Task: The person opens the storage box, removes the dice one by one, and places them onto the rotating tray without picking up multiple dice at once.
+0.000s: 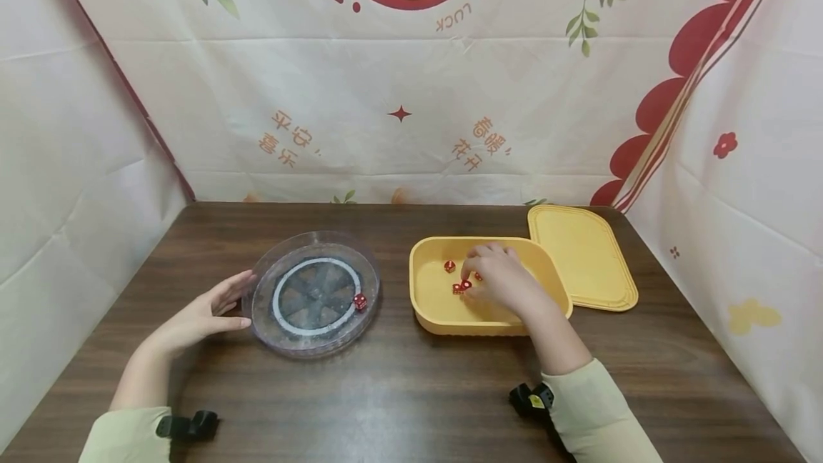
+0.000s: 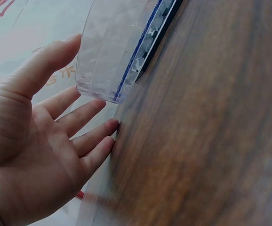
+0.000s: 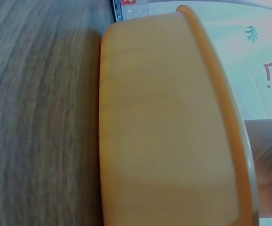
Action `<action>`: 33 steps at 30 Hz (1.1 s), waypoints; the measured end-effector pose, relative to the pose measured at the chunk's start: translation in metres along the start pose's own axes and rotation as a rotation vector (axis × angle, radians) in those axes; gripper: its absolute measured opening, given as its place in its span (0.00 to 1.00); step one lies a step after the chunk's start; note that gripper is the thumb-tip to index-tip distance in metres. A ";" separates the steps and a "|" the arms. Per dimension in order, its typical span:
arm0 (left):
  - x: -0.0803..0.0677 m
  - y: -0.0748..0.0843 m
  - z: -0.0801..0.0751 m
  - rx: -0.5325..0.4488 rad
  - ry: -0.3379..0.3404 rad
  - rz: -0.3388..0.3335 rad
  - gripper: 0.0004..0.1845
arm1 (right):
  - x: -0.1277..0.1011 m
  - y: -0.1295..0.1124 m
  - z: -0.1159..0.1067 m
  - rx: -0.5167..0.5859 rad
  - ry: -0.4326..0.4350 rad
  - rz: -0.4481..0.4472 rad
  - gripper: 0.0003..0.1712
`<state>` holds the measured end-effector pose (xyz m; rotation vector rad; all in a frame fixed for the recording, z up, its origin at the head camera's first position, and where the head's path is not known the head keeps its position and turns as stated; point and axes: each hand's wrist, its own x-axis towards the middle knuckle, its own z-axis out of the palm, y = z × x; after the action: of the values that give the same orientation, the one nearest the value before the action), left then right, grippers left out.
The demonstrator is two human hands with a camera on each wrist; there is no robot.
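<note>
A: So what have we got with the left hand?
B: We've got it relaxed, fingers loosely stretched, thumb spread, gripping nothing. The clear dish is just to its right, with thumb and fingertips right up at the side. We can't quite tell if they touch.
A: Anything in the dish?
B: Yep, we see one red die in there, over on the side away from that hand.
A: And the right hand?
B: Down inside the yellow tub, fingers bent toward the bottom. We honestly can't tell whether it's pinching anything; the right wrist view mostly gives us the tub's outer wall.
A: Where are the other dice, then?
B: In the tub with it. We spot two close together near the fingertips, one partly hidden under the hand, and one a bit apart to its left.
A: Lid?
B: Lying flat on the table, beyond the right hand and off to its right, right beside the tub.
</note>
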<state>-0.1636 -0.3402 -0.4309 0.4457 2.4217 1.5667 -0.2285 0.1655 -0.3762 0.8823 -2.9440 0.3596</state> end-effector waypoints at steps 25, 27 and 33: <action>-0.001 0.003 0.001 0.007 0.003 -0.017 0.44 | -0.005 -0.019 -0.019 0.016 0.056 -0.063 0.09; 0.000 0.003 0.001 0.009 0.002 -0.019 0.44 | -0.005 -0.021 -0.022 0.013 0.059 -0.072 0.09; -0.001 0.004 0.001 0.015 0.005 -0.015 0.44 | -0.005 -0.030 -0.026 0.003 0.077 -0.113 0.10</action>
<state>-0.1618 -0.3383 -0.4276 0.4253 2.4359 1.5465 -0.2090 0.1503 -0.3450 1.0057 -2.8102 0.3831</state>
